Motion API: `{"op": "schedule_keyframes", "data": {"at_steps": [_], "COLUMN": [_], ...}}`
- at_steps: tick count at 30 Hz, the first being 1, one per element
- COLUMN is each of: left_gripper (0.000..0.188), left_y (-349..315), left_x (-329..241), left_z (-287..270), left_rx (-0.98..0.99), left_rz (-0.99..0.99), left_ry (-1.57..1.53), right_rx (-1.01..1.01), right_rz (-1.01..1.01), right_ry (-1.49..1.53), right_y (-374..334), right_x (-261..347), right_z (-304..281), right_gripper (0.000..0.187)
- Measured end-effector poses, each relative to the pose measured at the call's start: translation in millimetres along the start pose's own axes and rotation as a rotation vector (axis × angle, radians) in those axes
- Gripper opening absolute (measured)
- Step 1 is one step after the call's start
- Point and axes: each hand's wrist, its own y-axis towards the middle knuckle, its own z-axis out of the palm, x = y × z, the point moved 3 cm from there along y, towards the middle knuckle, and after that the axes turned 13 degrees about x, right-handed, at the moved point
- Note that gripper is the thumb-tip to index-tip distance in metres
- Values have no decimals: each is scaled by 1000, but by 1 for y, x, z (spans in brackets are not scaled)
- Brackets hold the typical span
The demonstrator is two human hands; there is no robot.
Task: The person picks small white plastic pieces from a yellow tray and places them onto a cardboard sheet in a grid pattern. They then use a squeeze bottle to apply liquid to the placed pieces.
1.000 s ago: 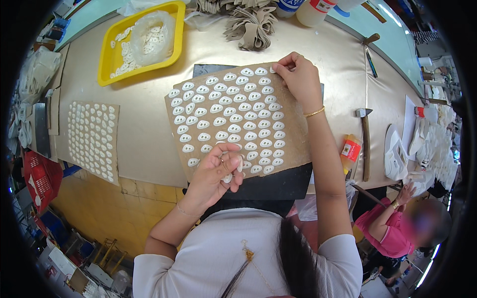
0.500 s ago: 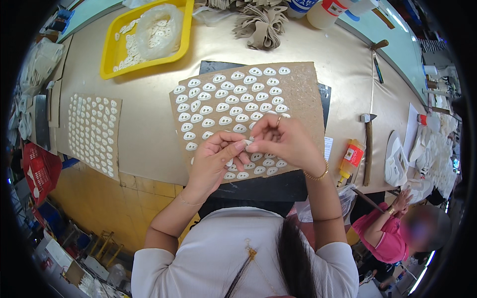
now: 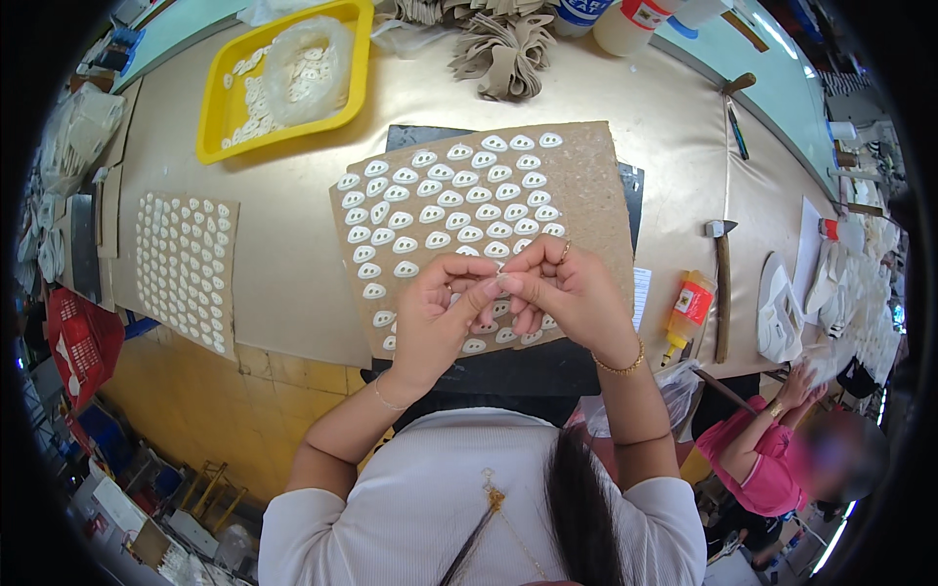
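My left hand [image 3: 445, 311] and my right hand [image 3: 574, 298] meet fingertip to fingertip over a brown cardboard sheet [image 3: 592, 195]. Thumbs and index fingers of both pinch a small white piece [image 3: 500, 268], mostly covered by the fingers. Rows of small white rounded-triangle pieces [image 3: 449, 198] with two dark holes each lie on the sheet. My hands hide some of those in the lower rows. Under the cardboard shows the edge of a black board [image 3: 489, 369].
At the upper left stands a yellow tray [image 3: 204, 122] with a plastic bag and loose white pieces. A second cardboard sheet [image 3: 231, 293] of pieces lies left. On the right are a glue bottle [image 3: 692, 303], a hammer [image 3: 723, 283] and a white shoe [image 3: 778, 308]. A person in pink [image 3: 757, 454] works nearby.
My fingertips have drawn closer together around the small white piece, and less of it shows. My left hand has moved slightly right. The whole scene has shifted a little in view.
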Motion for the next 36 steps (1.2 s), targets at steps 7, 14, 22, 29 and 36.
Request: {"op": "schedule_keyframes", "data": {"at_steps": [7,14,22,29,36], "left_gripper": [23,53,52,32,21], "left_y": [-5,-11,-11,-7,-4], "left_x": [9,-6,-6,-3,-1], "left_z": [-18,-4,-14,-24,-18], "left_rx": [113,131,0,15,-6], "left_rz": [-237,-228,-182,-166,-117], "left_ry": [-636,-614,-361,-295,-179], "right_rx": [-264,-684,-718,-898,2], "right_rz": [-256,-191,-185,-263,-82], "right_ry": [-81,-672,-966,-1146,-479], "right_y": [10,42,56,52,22], "right_x": [5,20,23,29,9], "right_z": [-46,-86,-86,-77,-7], "right_gripper": [17,18,14,15,15]}}
